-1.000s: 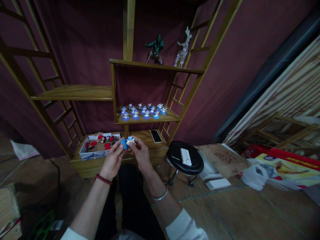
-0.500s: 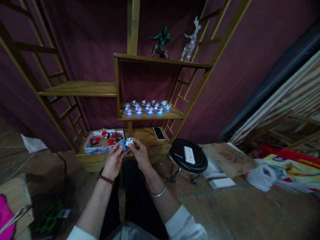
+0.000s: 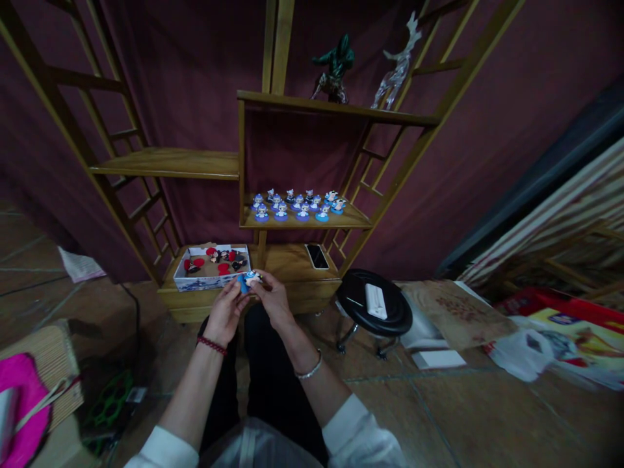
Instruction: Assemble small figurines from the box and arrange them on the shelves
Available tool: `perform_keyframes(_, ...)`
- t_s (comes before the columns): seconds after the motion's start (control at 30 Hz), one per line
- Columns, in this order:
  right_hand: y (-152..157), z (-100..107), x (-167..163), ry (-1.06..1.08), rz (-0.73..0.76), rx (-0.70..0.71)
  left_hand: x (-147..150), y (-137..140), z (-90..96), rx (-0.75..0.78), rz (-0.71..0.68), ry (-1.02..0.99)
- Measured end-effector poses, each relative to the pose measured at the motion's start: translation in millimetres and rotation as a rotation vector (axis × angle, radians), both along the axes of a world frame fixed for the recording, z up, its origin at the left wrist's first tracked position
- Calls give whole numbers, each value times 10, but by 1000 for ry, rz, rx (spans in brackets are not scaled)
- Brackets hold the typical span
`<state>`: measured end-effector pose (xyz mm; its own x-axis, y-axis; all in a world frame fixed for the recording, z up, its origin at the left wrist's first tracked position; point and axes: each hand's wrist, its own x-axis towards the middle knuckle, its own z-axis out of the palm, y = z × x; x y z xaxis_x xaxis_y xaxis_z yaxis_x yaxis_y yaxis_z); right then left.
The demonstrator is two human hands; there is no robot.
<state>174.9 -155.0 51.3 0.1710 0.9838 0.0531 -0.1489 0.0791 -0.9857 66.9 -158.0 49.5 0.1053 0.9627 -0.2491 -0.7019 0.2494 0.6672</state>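
Both hands meet in front of the low cabinet. My left hand pinches a blue round base, seen edge-on. In my right hand is a small blue-and-white figurine, gripped close beside that base; whether the two parts are joined I cannot tell. Just beyond my left hand lies a shallow box with red bases and dark figurines inside. On the shelf above, several small figurines stand in rows on purple and blue bases.
A phone lies on the cabinet top. Right of my knees stands a black round stool bearing a white device. A green statue and a clear deer occupy the upper shelf. A plastic bag sits on the floor.
The view has turned slightly, so the shelves appear further right and higher. Both hands keep hold of the figurine and its base in nearly the same pose.
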Motion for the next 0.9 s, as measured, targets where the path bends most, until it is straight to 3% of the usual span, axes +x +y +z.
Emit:
perform_keyframes(0.27, 43, -102, -32, -67, -10, 48, -29, -17, 0, -3, 11, 6)
perform_keyframes(0.9, 18, -60, -56, -93, -40, 64, -33, -38, -17, 73, 45, -19)
